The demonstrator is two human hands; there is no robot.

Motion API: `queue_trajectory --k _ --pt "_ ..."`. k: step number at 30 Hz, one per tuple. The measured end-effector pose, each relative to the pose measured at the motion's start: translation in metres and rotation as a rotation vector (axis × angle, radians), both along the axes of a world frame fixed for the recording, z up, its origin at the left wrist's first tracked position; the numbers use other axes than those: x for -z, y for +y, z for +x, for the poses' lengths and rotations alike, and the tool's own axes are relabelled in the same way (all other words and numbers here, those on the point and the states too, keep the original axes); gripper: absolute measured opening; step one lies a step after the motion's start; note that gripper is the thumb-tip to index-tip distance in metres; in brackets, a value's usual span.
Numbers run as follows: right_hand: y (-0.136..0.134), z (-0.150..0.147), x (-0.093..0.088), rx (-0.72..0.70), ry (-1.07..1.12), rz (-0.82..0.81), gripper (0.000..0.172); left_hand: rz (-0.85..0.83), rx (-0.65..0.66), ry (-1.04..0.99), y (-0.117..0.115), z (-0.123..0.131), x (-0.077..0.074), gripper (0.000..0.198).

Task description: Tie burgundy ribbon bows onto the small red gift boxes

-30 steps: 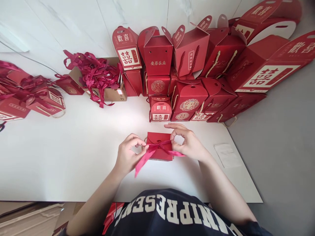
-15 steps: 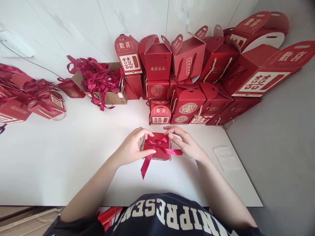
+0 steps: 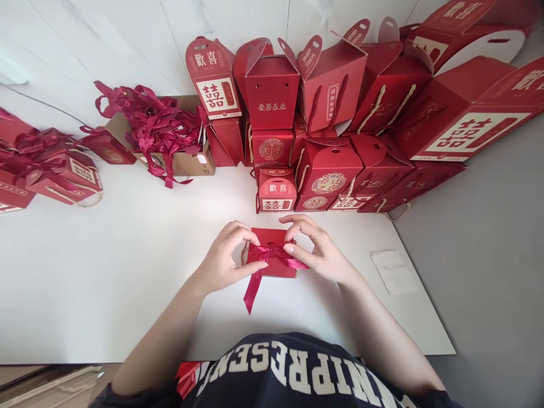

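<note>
A small red gift box point(image 3: 276, 268) lies on the white table in front of me, with a magenta ribbon point(image 3: 254, 289) tied in a bow across its top. My left hand point(image 3: 227, 255) curls round the bow's left side, index fingertip at the loop and thumb by the hanging tail. At the right of the knot, my right hand point(image 3: 317, 249) pinches the ribbon between thumb and index finger, its other fingers raised. That hand partly covers the right loop and the box's right edge. A twisted cord handle point(image 3: 243, 253) shows at the box's left side.
Stacked red gift boxes point(image 3: 274, 99) line the back right along the wall. A cardboard box point(image 3: 193, 163) heaped with magenta ribbons point(image 3: 161, 124) stands left of them. More ribboned boxes point(image 3: 63, 175) sit at far left. A white paper sheet point(image 3: 393, 272) lies at right.
My right thumb and index finger have closed on the ribbon at the bow's right side. The bow looks flatter, and its right tail is now partly behind my hand. The view has shifted slightly.
</note>
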State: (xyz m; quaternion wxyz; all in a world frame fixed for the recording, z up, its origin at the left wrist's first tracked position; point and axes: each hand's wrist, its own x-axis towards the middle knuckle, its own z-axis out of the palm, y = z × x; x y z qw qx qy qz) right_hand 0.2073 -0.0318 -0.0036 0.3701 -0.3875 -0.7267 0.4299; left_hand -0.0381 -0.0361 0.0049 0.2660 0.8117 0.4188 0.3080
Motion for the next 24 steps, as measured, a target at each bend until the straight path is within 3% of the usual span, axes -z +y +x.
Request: queue_trajectory --k 2,6,9,16,24 --pt "-0.003 0.004 -0.004 -0.002 -0.059 0.088 0.015 0.113 0.053 -0.021 0.001 -0.007 0.002 0.015" --pt "-0.006 0.007 -0.005 -0.07 -0.175 0.186 0.016 0.279 0.114 0.048 0.005 -0.02 0.003 0.032" --pt "-0.005 0.006 -0.001 -0.089 -0.193 0.174 0.005 0.395 0.139 0.112 0.007 -0.024 0.004 0.038" --pt "-0.004 0.003 0.001 -0.102 -0.166 0.135 0.005 0.586 0.132 0.344 0.0 -0.019 0.002 0.04" --pt "-0.006 0.002 -0.001 -0.067 -0.138 0.13 0.014 0.693 0.06 0.62 -0.003 -0.016 -0.007 0.033"
